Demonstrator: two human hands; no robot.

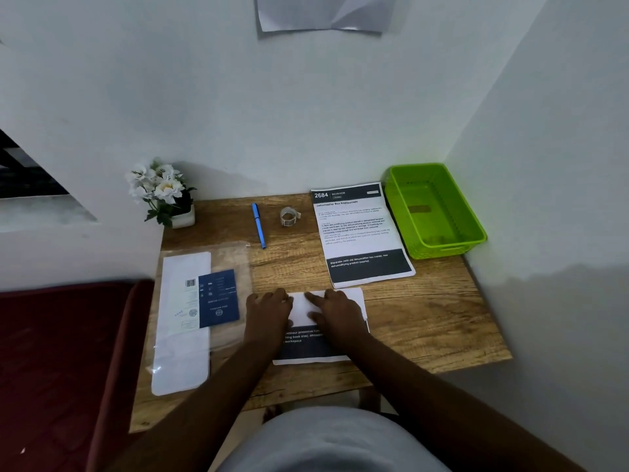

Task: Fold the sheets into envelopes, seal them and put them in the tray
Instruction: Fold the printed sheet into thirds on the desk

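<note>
A printed sheet (306, 349) lies near the front of the wooden table (425, 318), its top part folded down over the lower part. My left hand (269, 310) presses flat on the fold's left end. My right hand (337, 310) presses flat on the folded flap, index finger stretched toward the left hand. A second printed sheet (360, 233) lies unfolded behind. The green tray (435, 209) stands at the back right corner, with nothing paper-like inside. A small roll of tape (289, 216) lies at the back middle.
A blue pen (258, 224) lies left of the tape. A clear plastic sleeve with white envelopes and a blue card (194, 311) covers the table's left side. A pot of white flowers (163, 195) stands at the back left. Walls close in behind and to the right.
</note>
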